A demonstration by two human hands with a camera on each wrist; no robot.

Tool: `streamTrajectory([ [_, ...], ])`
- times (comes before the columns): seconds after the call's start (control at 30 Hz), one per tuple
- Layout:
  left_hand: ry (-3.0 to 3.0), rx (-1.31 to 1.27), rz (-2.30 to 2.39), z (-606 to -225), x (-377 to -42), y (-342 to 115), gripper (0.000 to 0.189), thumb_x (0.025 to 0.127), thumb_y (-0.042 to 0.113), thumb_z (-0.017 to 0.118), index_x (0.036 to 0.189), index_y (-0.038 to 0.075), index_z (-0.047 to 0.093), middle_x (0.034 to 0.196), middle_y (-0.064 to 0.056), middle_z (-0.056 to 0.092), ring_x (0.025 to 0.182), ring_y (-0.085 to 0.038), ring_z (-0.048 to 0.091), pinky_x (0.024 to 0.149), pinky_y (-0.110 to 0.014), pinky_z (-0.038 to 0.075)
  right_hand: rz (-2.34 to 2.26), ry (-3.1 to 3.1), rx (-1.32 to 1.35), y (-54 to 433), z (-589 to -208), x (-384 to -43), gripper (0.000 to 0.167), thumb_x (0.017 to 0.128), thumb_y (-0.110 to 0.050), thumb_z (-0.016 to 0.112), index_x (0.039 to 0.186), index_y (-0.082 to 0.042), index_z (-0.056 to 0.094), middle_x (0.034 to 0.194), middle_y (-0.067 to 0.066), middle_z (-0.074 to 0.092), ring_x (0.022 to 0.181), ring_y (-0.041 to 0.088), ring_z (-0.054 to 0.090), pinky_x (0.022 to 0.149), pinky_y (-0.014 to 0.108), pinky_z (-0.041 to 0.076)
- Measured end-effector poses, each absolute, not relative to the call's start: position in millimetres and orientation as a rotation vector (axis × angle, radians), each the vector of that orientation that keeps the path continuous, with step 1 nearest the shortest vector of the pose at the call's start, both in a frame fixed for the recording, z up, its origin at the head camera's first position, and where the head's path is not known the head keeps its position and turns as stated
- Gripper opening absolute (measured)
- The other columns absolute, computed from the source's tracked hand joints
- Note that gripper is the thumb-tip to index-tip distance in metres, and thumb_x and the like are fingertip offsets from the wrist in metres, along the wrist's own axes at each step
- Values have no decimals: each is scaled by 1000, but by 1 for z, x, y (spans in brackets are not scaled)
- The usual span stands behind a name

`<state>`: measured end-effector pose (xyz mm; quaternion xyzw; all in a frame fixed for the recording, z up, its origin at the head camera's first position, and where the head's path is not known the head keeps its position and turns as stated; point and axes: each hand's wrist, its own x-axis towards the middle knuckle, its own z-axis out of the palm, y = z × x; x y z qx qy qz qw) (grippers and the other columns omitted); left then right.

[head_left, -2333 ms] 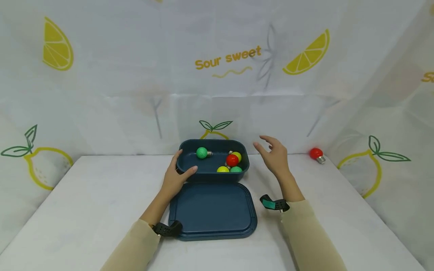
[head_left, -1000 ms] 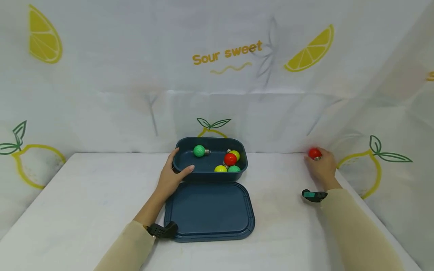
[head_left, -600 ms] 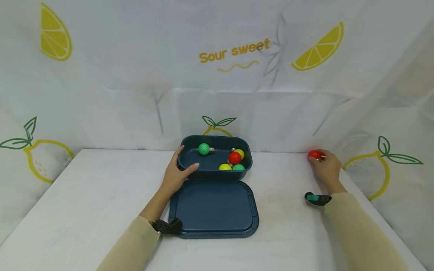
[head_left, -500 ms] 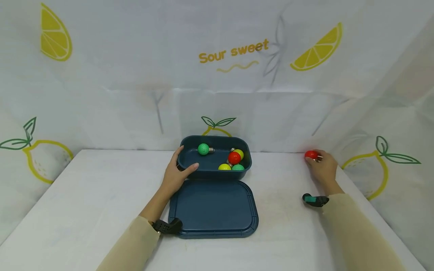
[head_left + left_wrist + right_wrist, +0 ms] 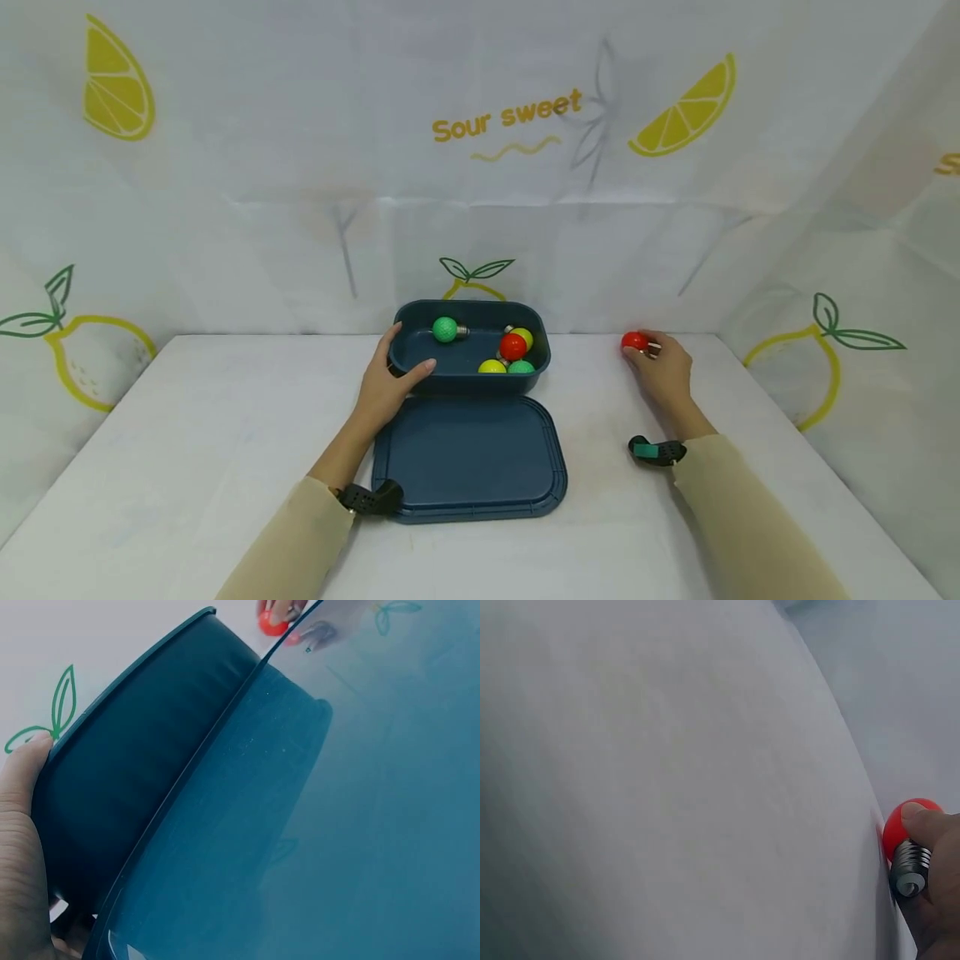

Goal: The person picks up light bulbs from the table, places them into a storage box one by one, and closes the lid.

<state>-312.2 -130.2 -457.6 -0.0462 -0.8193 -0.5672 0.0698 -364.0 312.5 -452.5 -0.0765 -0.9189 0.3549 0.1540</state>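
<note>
My left hand (image 5: 381, 392) grips the left end of a dark blue box (image 5: 468, 384), thumb over its front rim. Inside lie a green light bulb (image 5: 445, 330) on the left and a cluster on the right: a red bulb (image 5: 513, 347), two yellow bulbs and another green one. To the right of the box, my right hand (image 5: 669, 372) pinches another red light bulb (image 5: 633, 341) near the table's back edge. In the right wrist view, the thumb presses on that bulb's red globe and its metal screw base (image 5: 910, 870) points toward the camera.
A flat dark blue lid (image 5: 468, 458) lies on the white table (image 5: 225, 450) right in front of the box. Behind the table hangs a white sheet (image 5: 300, 167) printed with lemons, and it continues along both sides.
My right hand reached from beside the box to the red bulb at the far right, took hold of it and has carried it left toward the box. My left hand stays on the box.
</note>
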Motion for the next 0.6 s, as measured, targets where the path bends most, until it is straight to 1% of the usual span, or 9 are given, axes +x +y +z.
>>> streamTrajectory([
  [0.17,-2469,-137,-1697,-455,-313,-132,91,90,46,72,162,26,20,170,-9,19,155,-36,24,120,-63,30,1027,-2636,-155,283,-450,-361,52,98,-19,68,144,1,51,144,26,52,130,43,54,108,53,49],
  [0.43,-2470,-133,-1717,-456,-310,-131,90,90,47,72,162,31,20,170,-7,19,156,-34,24,121,-61,28,1095,-2665,-40,244,-450,-356,48,97,-22,70,138,-1,56,138,23,57,125,41,59,105,50,52],
  [0.6,-2464,-138,-1721,-456,-309,-130,90,90,47,72,162,30,21,170,-8,19,156,-34,24,121,-60,29,1117,-2682,35,226,-447,-353,47,96,-21,71,136,0,57,135,22,59,122,39,60,102,48,54],
])
